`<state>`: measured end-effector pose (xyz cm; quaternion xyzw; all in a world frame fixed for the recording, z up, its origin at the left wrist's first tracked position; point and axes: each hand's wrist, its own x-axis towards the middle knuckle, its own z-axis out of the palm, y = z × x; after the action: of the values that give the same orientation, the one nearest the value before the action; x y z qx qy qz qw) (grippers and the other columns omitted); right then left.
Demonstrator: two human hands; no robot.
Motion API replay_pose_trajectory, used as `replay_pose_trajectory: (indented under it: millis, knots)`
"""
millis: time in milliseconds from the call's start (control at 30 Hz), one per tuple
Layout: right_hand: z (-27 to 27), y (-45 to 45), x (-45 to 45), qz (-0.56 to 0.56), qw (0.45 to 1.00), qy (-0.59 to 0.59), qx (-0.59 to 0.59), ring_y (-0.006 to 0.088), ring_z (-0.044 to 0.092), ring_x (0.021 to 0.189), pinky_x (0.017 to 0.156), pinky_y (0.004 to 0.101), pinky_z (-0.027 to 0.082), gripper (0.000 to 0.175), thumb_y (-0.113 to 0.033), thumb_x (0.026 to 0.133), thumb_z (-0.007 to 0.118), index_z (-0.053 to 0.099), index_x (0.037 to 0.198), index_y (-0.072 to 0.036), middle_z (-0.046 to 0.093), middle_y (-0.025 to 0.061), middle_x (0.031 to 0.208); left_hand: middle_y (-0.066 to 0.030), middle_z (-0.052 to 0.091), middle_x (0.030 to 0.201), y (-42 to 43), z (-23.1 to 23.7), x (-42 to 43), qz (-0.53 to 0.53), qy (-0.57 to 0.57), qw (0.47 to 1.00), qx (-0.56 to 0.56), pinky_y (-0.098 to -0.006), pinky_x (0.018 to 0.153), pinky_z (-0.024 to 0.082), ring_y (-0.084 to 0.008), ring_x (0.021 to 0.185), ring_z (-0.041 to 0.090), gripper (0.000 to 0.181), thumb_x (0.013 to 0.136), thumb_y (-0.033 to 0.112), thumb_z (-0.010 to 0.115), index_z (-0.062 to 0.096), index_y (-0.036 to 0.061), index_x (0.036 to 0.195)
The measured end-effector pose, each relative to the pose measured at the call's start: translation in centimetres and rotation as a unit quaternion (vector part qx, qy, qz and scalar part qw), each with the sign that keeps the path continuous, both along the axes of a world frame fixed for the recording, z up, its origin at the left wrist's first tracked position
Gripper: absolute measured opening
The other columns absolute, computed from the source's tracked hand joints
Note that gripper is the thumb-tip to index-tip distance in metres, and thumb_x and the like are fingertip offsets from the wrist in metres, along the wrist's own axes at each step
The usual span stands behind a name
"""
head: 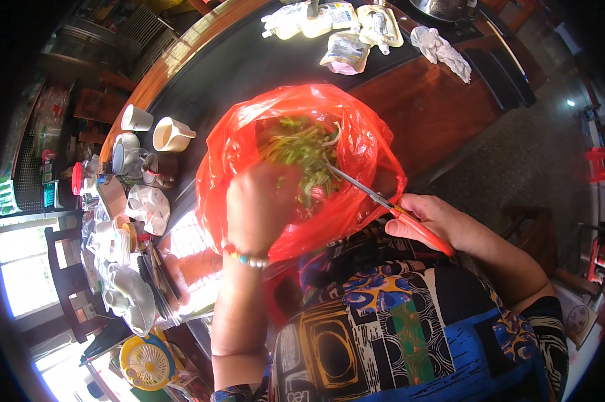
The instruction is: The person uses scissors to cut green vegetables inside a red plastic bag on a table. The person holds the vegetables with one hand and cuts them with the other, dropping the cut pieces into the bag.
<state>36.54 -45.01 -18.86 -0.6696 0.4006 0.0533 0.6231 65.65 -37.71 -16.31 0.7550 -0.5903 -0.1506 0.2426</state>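
A red plastic bag (222, 145) stands wide open on the table before me, with cut green and yellowish vegetable stems (302, 140) inside. My left hand (262, 201), a beaded bracelet on its wrist, reaches over the bag's near left side and is blurred. Its fingertips point down into the bag, and what they hold, if anything, is hidden. In my right hand (433, 216) are red-handled scissors (365, 188) at the bag's right rim. Their blades extend into the bag and their tips touch or lie close to the stems.
Several spouted pouches (345, 50) and a crumpled white cloth (440, 50) lie at the far side of the wooden table (423, 105). Cups, including a cream measuring cup (172, 135), stand at left. A white plastic bag (149, 208) and a small yellow fan (146, 362) are nearer.
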Motion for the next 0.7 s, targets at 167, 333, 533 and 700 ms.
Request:
replay_pose_trajectory:
  millis: [167, 333, 533, 700]
  knots:
    - [0.0, 0.2, 0.0, -0.012, 0.999, -0.038, 0.002, 0.0223, 0.072, 0.093, 0.08, 0.0341, 0.053, 0.059, -0.055, 0.09, 0.075, 0.069, 0.107, 0.001, 0.074, 0.0156, 0.099, -0.0161, 0.073, 0.088, -3.1, -1.7, 1.7, 0.044, -0.171, 0.983, -0.058, -0.0458, 0.073, 0.056, -0.0367, 0.083, 0.071, 0.015, 0.086, 0.018, 0.072, 0.076, 0.0089, 0.097]
    - [-0.1, 0.1, -0.1, -0.01, 0.999, -0.043, -0.003, 0.0221, 0.073, 0.095, 0.08, 0.0343, 0.053, 0.058, -0.054, 0.09, 0.075, 0.069, 0.107, 0.001, 0.075, 0.0155, 0.099, -0.0148, 0.073, 0.09, -3.2, -1.9, 2.3, 0.052, -0.2, 0.978, -0.006, -0.0443, 0.073, 0.056, -0.0356, 0.085, 0.071, 0.017, 0.083, 0.021, 0.076, 0.077, 0.0128, 0.097]
    - [0.4, 0.1, 0.1, -0.02, 0.999, -0.039, 0.011, 0.0224, 0.072, 0.094, 0.079, 0.0346, 0.053, 0.058, -0.053, 0.09, 0.075, 0.067, 0.106, 0.002, 0.074, 0.0157, 0.098, -0.0116, 0.072, 0.083, -2.5, 0.2, 2.1, 0.02, -0.16, 0.984, -0.075, -0.0387, 0.07, 0.056, -0.028, 0.076, 0.071, 0.019, 0.079, 0.017, 0.079, 0.076, 0.0103, 0.096]
    - [-0.4, -0.1, -0.4, -0.019, 0.999, -0.033, -0.012, 0.0253, 0.071, 0.096, 0.082, 0.0358, 0.053, 0.063, -0.058, 0.089, 0.073, 0.065, 0.105, 0.002, 0.072, 0.0183, 0.1, -0.0105, 0.07, 0.08, 0.0, 2.0, 0.6, 0.048, -0.085, 0.994, -0.046, -0.0367, 0.065, 0.055, -0.0252, 0.071, 0.069, 0.013, 0.08, 0.013, 0.078, 0.075, 0.0075, 0.091]
